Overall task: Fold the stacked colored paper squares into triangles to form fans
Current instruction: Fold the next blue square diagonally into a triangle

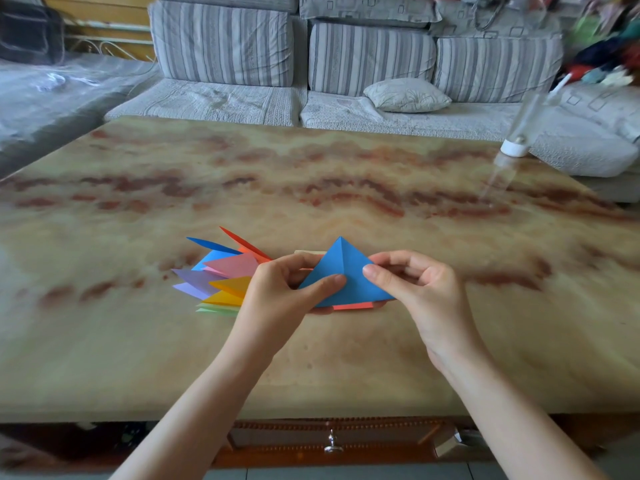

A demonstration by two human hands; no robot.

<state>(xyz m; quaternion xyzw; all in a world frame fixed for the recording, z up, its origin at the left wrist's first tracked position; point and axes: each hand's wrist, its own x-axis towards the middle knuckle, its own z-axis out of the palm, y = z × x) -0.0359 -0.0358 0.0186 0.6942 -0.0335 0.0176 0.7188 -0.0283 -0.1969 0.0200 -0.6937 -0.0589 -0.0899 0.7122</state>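
Bare table [311, 174] lies open beyond the hands and wide to left and right, with a near strip before its edge. The blue paper [343, 268], pinched by left hand [277, 292] and right hand [419, 292], fills the gap between them, and folded triangles [225, 275] just left of the left hand stick red and blue tips up. A bottle [516, 143] stands far right; the sofa [346, 109] walls the far side.

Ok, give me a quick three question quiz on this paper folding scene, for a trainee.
1. True or false: the left hand and right hand both pinch the blue paper.
2. The pile of folded papers lies on which side of the blue paper? A left, B right, C nearer the person.
3. Fill in: the paper edge showing under the blue paper is ____.
Key: 1 true; 2 A; 3 red.
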